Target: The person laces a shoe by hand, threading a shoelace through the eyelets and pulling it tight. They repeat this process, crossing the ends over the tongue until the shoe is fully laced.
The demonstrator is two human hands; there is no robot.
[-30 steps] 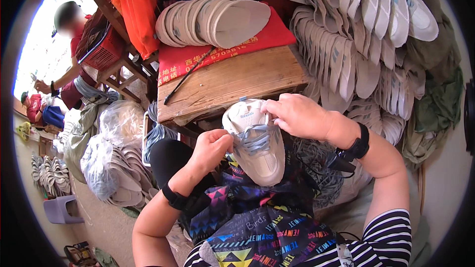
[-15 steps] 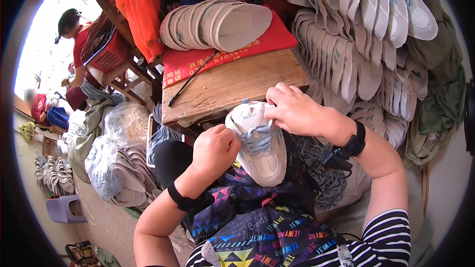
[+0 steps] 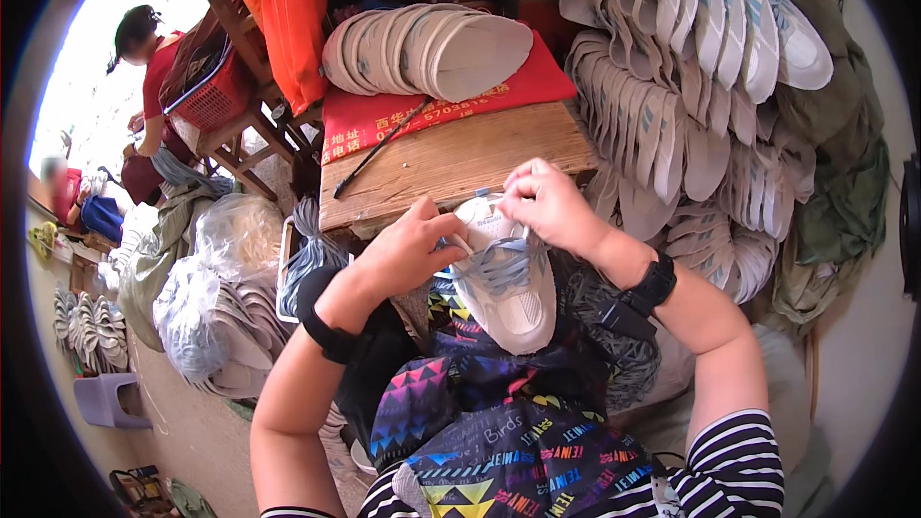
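A white and grey sneaker (image 3: 513, 302) with light-blue laces (image 3: 506, 266) rests against my apron in front of the table edge, its toe toward me. My left hand (image 3: 408, 247) is closed, thumb and forefinger pinching the left edge of the sneaker's opening. At the right of the tongue (image 3: 484, 221) my right hand (image 3: 547, 206) is closed too, with its fingertips pressed together. Whatever lies between those fingertips is too small to make out. Black bands are on both my wrists.
Ahead stands a wooden table (image 3: 460, 158) with a red cloth (image 3: 360, 125), a thin black tool (image 3: 381, 149) and nested shoe pieces (image 3: 427, 53). Stacked sneakers (image 3: 633, 115) rise at right. A bundle of blue laces (image 3: 317, 249) and bagged pieces (image 3: 206, 317) lie left. Two people sit far left.
My right hand has moved left and slightly up, toward the tongue. My left hand has shifted up, and its thumb and forefinger now show at the sneaker's edge. The view has shifted slightly.
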